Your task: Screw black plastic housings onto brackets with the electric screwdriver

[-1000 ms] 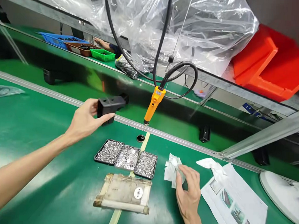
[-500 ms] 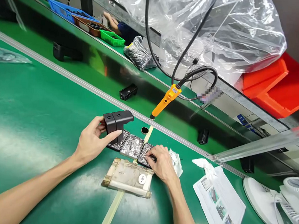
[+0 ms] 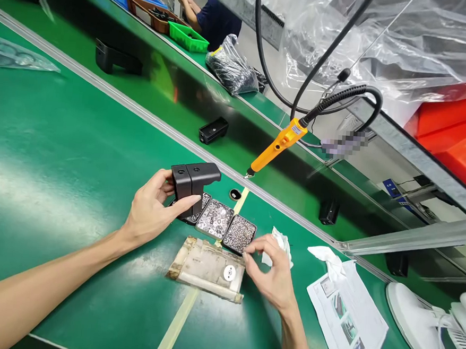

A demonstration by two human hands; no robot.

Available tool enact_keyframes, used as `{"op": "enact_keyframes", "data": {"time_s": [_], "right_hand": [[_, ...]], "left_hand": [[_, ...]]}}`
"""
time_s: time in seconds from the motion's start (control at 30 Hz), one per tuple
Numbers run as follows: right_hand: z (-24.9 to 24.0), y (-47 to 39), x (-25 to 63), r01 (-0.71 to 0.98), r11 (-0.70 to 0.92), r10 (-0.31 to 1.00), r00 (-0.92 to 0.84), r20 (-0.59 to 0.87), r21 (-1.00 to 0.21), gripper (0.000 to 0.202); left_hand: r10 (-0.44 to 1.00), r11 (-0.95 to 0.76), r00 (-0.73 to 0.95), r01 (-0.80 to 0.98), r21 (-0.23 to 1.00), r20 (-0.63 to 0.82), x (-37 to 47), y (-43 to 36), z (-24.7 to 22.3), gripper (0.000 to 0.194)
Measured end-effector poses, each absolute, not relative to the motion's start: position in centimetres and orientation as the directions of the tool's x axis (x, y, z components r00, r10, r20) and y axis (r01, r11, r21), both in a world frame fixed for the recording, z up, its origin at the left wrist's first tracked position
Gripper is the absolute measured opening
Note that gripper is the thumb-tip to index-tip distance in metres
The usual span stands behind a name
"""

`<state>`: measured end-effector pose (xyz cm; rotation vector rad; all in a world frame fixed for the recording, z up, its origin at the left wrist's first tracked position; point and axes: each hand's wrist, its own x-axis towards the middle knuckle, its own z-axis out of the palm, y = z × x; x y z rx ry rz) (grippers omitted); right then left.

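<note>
My left hand [image 3: 148, 208] grips a black angular part [image 3: 188, 186] with two holes on its top, held over the leftmost tray of small metal pieces. My right hand [image 3: 272, 273] is pinched beside the front corner of the right tray [image 3: 240, 233]; whatever sits between its fingertips is too small to name. Between those trays lies a middle tray [image 3: 214, 219] with larger metal pieces. In front, a taped plate [image 3: 206, 268] carries a white disc [image 3: 230, 272].
An orange screwdriver [image 3: 277, 148] hangs from a black cable above the metal rail. To the right are crumpled tissue [image 3: 281, 247], a printed sheet [image 3: 346, 315] and a white fan [image 3: 417, 325]. Across the divider, a person's arms show near coloured bins [image 3: 189, 37].
My right hand has lifted out of the right tray and drawn back to its front right corner, fingertips together. The view has shifted; my left hand still holds the black part.
</note>
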<state>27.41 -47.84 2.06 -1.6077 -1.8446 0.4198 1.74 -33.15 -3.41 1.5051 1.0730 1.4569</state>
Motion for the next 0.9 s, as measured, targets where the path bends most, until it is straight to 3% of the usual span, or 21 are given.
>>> {"op": "enact_keyframes", "data": {"time_s": [0.1, 0.47, 0.9], "right_hand": [[2.9, -49.9, 26.4, 0.720, 0.198, 0.977, -0.086, 0.197, -0.665, 0.004], [2.6, -50.8, 25.5, 0.769, 0.145, 0.989, -0.099, 0.108, -0.623, 0.008], [2.7, -51.3, 25.5, 0.760, 0.147, 0.989, -0.101, 0.109, -0.632, 0.009]], "left_hand": [[0.939, -0.343, 0.011, 0.013, 0.939, 0.342, 1.8, -33.5, -3.0, 0.054], [0.950, -0.313, -0.001, -0.035, 0.949, 0.314, 1.9, -33.7, -2.8, 0.057], [0.959, -0.282, 0.018, -0.066, 0.957, 0.283, 2.0, -34.6, -1.4, 0.053]]}}
